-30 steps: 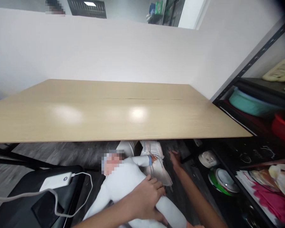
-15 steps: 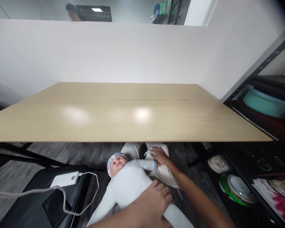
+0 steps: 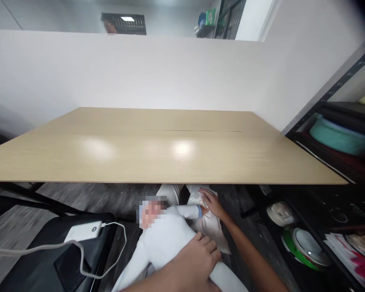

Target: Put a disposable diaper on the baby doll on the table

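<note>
A baby doll (image 3: 167, 227) in a white long-sleeved suit with blue cuffs lies on its back across my lap, below the table's front edge. Its head points to the far left and is pixelated. My left hand (image 3: 197, 257) rests on the doll's lower body, fingers curled over its side; the thumb is hidden. Farther forward, my right hand (image 3: 212, 204) lies with fingers stretched out on a pale, crinkled material (image 3: 211, 229) over my right knee. The doll's blue-cuffed hand is close beside that wrist.
A wooden table (image 3: 158, 158) spans the view above my lap. On the left, a black seat (image 3: 33, 259) holds a white power bank (image 3: 83, 231) with a cable and a dark flat object (image 3: 71, 265). Shelves on the right hold a teal basin (image 3: 340, 136) and a lidded bowl (image 3: 307, 245).
My right hand has slid slightly lower and to the right on the pale material. My left hand and the doll stay almost in place. The view has tilted a little.
</note>
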A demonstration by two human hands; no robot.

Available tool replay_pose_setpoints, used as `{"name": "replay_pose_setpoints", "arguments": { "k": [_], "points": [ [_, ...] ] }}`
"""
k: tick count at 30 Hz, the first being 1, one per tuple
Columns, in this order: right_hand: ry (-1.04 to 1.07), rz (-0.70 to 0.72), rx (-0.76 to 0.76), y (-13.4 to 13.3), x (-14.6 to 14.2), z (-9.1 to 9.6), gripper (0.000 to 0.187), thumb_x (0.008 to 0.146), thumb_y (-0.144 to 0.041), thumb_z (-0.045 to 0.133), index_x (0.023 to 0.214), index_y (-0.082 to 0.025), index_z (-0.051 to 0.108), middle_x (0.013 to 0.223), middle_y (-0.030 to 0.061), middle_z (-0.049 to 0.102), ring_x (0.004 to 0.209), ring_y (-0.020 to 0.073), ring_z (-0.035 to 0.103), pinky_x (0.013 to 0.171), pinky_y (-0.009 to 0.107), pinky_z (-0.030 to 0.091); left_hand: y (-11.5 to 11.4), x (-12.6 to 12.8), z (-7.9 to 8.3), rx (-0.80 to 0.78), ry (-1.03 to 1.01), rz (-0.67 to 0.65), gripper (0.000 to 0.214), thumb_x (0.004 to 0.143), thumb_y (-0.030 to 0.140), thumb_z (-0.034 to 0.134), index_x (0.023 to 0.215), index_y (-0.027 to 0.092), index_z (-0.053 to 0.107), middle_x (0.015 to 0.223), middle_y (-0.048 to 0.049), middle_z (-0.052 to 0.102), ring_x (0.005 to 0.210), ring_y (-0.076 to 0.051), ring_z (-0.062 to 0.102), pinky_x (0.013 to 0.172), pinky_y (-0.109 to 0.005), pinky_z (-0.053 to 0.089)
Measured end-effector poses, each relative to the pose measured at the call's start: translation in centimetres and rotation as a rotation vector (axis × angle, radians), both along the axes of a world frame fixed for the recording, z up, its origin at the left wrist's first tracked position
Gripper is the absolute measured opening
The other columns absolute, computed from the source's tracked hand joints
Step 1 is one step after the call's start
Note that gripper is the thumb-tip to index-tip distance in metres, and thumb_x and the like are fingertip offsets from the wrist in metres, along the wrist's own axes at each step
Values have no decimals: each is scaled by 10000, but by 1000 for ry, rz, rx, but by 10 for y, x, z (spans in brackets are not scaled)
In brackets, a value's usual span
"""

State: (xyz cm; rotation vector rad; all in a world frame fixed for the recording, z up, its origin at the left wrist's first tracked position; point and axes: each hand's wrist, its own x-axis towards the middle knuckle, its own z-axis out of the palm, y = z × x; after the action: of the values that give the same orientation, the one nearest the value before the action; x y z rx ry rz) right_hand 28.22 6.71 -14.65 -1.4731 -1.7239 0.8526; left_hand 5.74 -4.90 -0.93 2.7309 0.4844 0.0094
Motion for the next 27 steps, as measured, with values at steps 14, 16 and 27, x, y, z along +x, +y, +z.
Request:
{"name": "replay_pose_setpoints", "arguments": {
  "k": [14,16,27],
  "points": [
    [-463,516,-18,-15,-123,123,204,855,-278,633,1043,-214,678,929,61,768,807,240,699,687,298,433,-7,-9,-14,303,-154,107,427,979,602,600,986,176,628,936,-52,697,806,-229,618,763,-388,441],
    [-494,517,34,-18,-137,144,228,824,-268,636,1042,-205,659,933,71,758,840,249,688,727,307,431,-11,-20,-6,317,-219,143,242,1031,434,587,1077,204,646,978,-38,709,837,-216,622,775,-368,443],
    [291,49,136,-93,-105,238,405,708,-199,504,1089,-244,635,829,-12,657,745,193,582,652,269,449,-14,-195,62,355,-734,805,437,950,499,586,1348,320,559,1335,-119,640,1219,-367,621,978,-534,555]
  ]
}}
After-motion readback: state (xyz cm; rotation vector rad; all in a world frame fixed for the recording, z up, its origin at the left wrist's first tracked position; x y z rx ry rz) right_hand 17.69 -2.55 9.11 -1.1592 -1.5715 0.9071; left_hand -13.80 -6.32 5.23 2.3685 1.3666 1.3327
